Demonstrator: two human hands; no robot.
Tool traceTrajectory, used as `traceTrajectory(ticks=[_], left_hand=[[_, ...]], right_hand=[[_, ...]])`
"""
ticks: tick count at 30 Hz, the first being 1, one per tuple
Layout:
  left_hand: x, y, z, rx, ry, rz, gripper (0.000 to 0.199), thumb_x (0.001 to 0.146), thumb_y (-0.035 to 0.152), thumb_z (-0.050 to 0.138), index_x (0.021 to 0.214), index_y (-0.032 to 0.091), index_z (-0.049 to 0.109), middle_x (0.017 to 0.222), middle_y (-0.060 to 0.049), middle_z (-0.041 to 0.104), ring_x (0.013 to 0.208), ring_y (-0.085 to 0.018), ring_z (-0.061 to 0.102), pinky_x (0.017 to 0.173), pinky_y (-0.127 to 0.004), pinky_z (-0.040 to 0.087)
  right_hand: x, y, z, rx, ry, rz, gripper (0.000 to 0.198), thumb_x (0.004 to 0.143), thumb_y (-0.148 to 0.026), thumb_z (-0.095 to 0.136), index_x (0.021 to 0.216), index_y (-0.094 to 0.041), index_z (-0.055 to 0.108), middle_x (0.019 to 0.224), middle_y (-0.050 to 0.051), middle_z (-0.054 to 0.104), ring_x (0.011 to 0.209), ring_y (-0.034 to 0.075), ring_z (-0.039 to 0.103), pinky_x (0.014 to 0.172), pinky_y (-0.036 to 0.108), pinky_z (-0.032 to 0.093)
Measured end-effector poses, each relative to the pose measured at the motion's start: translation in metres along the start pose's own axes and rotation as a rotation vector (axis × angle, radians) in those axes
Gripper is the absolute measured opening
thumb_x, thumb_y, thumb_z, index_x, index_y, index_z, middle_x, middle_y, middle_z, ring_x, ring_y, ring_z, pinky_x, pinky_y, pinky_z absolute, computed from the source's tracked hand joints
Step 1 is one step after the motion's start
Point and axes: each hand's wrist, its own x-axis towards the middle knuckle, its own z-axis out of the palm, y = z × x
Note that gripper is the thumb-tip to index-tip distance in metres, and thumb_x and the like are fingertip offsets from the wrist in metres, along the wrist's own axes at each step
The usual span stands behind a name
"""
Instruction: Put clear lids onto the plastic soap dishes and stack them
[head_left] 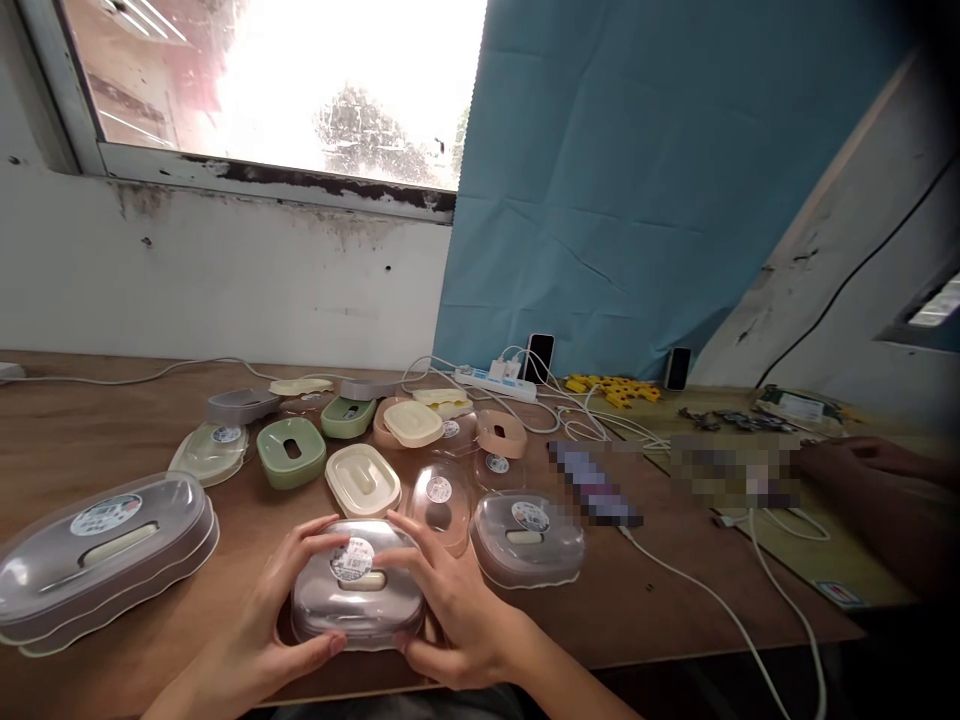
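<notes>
I have my left hand and right hand clamped, fingers curled, around the grey oval plastic soap box with clear lid at the wooden table's near edge; I judge the lid is being seated, needing even downward pressure. Beyond lie a cream oval tray and green oval tray.
</notes>
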Motion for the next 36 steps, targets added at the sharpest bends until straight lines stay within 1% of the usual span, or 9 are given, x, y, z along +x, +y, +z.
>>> traceTrajectory(ticks=[2, 5, 10, 13, 16, 20, 23, 27, 36], left_hand=[[0.0, 0.001, 0.0, 0.015, -0.01, -0.007, 0.053, 0.076, 0.039, 0.066, 0.126, 0.032, 0.048, 0.14, -0.007, 0.042, 0.128, -0.031, 0.041, 0.104, -0.045, 0.039], [-0.001, -0.001, -0.001, 0.034, -0.017, -0.008, 0.056, 0.074, 0.039, 0.068, 0.126, 0.034, 0.048, 0.139, -0.006, 0.041, 0.127, -0.033, 0.04, 0.103, -0.047, 0.038], [-0.002, -0.011, -0.003, 0.036, -0.072, -0.026, 0.069, 0.062, 0.052, 0.074, 0.123, 0.033, 0.048, 0.127, -0.006, 0.041, 0.119, -0.033, 0.042, 0.098, -0.044, 0.041], [-0.002, -0.013, -0.005, 0.029, -0.093, 0.002, 0.075, 0.058, 0.06, 0.074, 0.122, 0.033, 0.047, 0.124, -0.006, 0.039, 0.115, -0.031, 0.043, 0.096, -0.042, 0.042], [-0.001, -0.013, -0.005, 0.02, -0.094, 0.01, 0.074, 0.059, 0.06, 0.073, 0.123, 0.033, 0.047, 0.125, -0.006, 0.041, 0.114, -0.031, 0.044, 0.095, -0.042, 0.043], [0.0, -0.013, -0.004, -0.01, -0.079, 0.015, 0.071, 0.061, 0.057, 0.073, 0.122, 0.033, 0.047, 0.122, -0.005, 0.046, 0.112, -0.031, 0.046, 0.093, -0.041, 0.044], [-0.001, -0.015, -0.004, -0.02, -0.085, 0.014, 0.071, 0.06, 0.057, 0.074, 0.121, 0.033, 0.047, 0.121, -0.004, 0.046, 0.111, -0.03, 0.046, 0.092, -0.04, 0.045], [-0.002, -0.017, -0.005, -0.025, -0.115, -0.009, 0.072, 0.062, 0.06, 0.072, 0.123, 0.033, 0.045, 0.125, -0.005, 0.042, 0.114, -0.031, 0.043, 0.095, -0.042, 0.043], [-0.001, -0.02, -0.006, -0.018, -0.186, 0.018, 0.073, 0.064, 0.06, 0.07, 0.126, 0.034, 0.041, 0.125, -0.005, 0.04, 0.115, -0.034, 0.04, 0.096, -0.049, 0.041]], right_hand=[[0.0, 0.001, 0.002, 0.0, -0.004, 0.05, 0.065, 0.074, -0.028, 0.065, 0.133, -0.022, 0.039, 0.15, 0.015, 0.019, 0.14, 0.029, 0.019, 0.109, 0.043, 0.028], [-0.001, 0.002, 0.003, 0.011, 0.007, 0.111, 0.065, 0.076, -0.035, 0.068, 0.133, -0.024, 0.039, 0.148, 0.015, 0.021, 0.14, 0.029, 0.02, 0.109, 0.043, 0.027], [-0.001, 0.002, 0.003, 0.072, -0.031, 0.085, 0.071, 0.073, -0.041, 0.072, 0.134, -0.026, 0.039, 0.144, 0.014, 0.026, 0.138, 0.028, 0.024, 0.109, 0.041, 0.029], [-0.001, 0.003, 0.004, 0.09, -0.019, 0.052, 0.072, 0.071, -0.041, 0.074, 0.133, -0.025, 0.041, 0.141, 0.014, 0.03, 0.137, 0.027, 0.027, 0.108, 0.038, 0.031], [0.0, 0.003, 0.006, 0.1, 0.015, 0.021, 0.072, 0.071, -0.039, 0.074, 0.133, -0.025, 0.041, 0.138, 0.012, 0.033, 0.131, 0.024, 0.035, 0.106, 0.033, 0.033], [0.0, 0.002, 0.009, 0.088, 0.06, 0.007, 0.069, 0.071, -0.037, 0.074, 0.131, -0.025, 0.043, 0.135, 0.01, 0.035, 0.127, 0.023, 0.039, 0.105, 0.03, 0.033], [0.0, 0.003, 0.011, 0.074, 0.065, 0.008, 0.071, 0.07, -0.039, 0.075, 0.131, -0.024, 0.043, 0.134, 0.011, 0.036, 0.127, 0.024, 0.04, 0.105, 0.032, 0.033], [0.0, 0.005, 0.013, 0.06, 0.071, -0.009, 0.073, 0.068, -0.042, 0.076, 0.131, -0.022, 0.043, 0.132, 0.012, 0.037, 0.127, 0.026, 0.039, 0.104, 0.035, 0.035], [-0.004, 0.005, 0.018, -0.001, 0.127, 0.019, 0.082, 0.063, -0.048, 0.078, 0.132, -0.025, 0.041, 0.124, 0.011, 0.043, 0.116, 0.026, 0.047, 0.099, 0.036, 0.04]])
